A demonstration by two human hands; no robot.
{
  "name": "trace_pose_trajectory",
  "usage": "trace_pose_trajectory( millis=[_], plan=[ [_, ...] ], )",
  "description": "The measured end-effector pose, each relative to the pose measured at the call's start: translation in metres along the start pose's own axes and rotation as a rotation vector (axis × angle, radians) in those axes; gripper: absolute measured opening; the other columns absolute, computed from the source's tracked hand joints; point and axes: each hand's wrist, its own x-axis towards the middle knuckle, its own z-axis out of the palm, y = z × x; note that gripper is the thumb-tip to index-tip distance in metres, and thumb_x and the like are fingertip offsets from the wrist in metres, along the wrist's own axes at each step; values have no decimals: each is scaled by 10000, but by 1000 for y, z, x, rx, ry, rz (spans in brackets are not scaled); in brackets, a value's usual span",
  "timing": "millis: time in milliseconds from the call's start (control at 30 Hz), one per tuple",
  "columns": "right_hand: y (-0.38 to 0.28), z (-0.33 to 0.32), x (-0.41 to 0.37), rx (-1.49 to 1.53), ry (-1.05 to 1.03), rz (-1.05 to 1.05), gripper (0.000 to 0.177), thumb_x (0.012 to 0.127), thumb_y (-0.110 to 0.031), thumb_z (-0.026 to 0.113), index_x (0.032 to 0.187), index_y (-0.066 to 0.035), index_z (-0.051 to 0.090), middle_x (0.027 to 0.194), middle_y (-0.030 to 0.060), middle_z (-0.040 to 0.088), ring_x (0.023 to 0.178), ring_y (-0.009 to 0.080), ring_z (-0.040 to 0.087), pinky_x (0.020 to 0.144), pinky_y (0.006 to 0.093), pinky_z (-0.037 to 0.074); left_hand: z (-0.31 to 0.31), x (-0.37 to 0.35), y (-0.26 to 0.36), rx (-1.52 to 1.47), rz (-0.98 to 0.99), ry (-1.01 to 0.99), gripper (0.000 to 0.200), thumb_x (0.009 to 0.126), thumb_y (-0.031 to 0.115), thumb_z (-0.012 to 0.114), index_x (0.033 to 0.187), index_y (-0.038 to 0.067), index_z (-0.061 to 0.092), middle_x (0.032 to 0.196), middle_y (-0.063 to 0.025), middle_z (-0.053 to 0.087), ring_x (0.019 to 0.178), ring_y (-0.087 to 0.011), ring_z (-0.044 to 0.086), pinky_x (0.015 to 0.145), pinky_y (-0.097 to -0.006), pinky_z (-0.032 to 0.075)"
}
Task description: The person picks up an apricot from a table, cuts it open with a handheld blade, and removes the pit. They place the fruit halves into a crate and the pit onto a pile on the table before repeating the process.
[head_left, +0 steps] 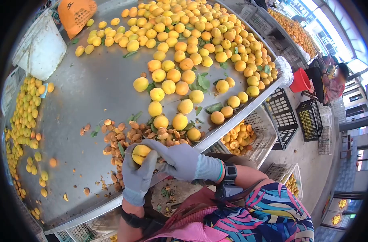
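Note:
A yellow apricot (pixel 141 154) sits in the curled fingers of my left hand (pixel 136 175), which wears a grey glove. A dark line crosses the fruit's skin. My right hand (pixel 182 160), also gloved, is closed against the fruit from the right side. Its fingers are bent, and whatever lies inside them is hidden. Right beyond both hands, a heap of brown apricot stones (pixel 125 135) lies on the metal table (pixel 91 86). Whole apricots (pixel 180 121) and green leaves lie just past the heap.
A large pile of apricots (pixel 192 20) covers the table's far side; smaller fruit (pixel 24 109) lines its left. A white bucket (pixel 40 48) and orange bag (pixel 77 16) stand at the far left. Below the right edge, a crate holds halved apricots (pixel 238 137). A person (pixel 333 86) sits beyond.

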Motion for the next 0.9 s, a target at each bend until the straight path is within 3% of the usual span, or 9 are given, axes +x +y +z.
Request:
trace_pose_trajectory(
  millis=[100,267,333,400,567,667,733,833,900],
  plan=[
    [0,-9,-1,-13,-58,46,751,749,-107,546,1424,-99,217,677,173,603,595,379,601,535,456,474,-1,0,0,18,10,-28,275,825,73,647,1060,4,524,920,-45,594,810,-108,570,719,-248,482],
    [20,-16,7,200,61,-72,508,900,-236,515,1341,-63,332,824,220,611,770,390,611,658,437,487,3,-3,-3,-22,91,-170,314,833,48,612,1126,5,508,976,-57,591,834,-119,572,749,-253,480],
    [15,-30,5,258,-72,64,438,950,-305,476,1291,-47,381,888,229,601,827,380,604,705,421,479,6,-3,-9,-64,66,-176,368,832,36,600,1180,9,484,1030,-65,582,839,-123,581,758,-248,479],
    [20,-22,3,497,66,-6,429,952,-290,480,1289,-37,396,907,206,605,823,364,605,704,406,474,1,2,-9,-133,32,-205,410,828,31,595,1216,17,463,1054,-66,573,846,-132,589,772,-255,483],
    [16,-55,-9,384,225,19,411,948,-274,506,1278,-42,432,849,141,575,771,246,585,691,338,456,3,7,1,-164,23,-219,400,879,55,573,1262,46,458,1151,-97,587,901,-166,623,737,-257,504],
    [13,-86,-38,377,221,302,456,927,-241,551,1316,-47,414,802,87,571,704,180,557,638,323,444,6,5,-3,-309,10,-235,424,895,74,584,1297,65,448,1201,-100,584,913,-166,631,726,-241,499],
    [27,-95,-65,273,392,259,451,916,-219,566,1307,-38,432,776,77,589,700,139,556,637,297,450,8,5,-5,-407,-36,-252,442,899,82,590,1315,76,441,1216,-96,583,916,-160,632,724,-233,494],
    [24,-124,-117,153,402,581,458,897,-187,585,1308,-41,448,816,100,629,736,184,600,683,323,476,11,4,-3,-461,-99,-276,508,879,114,615,1350,136,426,1222,-114,571,1015,-162,594,873,-269,488],
    [54,-131,-154,-181,460,640,458,888,-209,596,1290,-32,466,834,150,637,771,265,631,708,359,479,16,4,0,-489,-119,-265,478,885,88,603,1332,115,434,1181,-94,595,937,-137,608,764,-230,478]
  ],
)
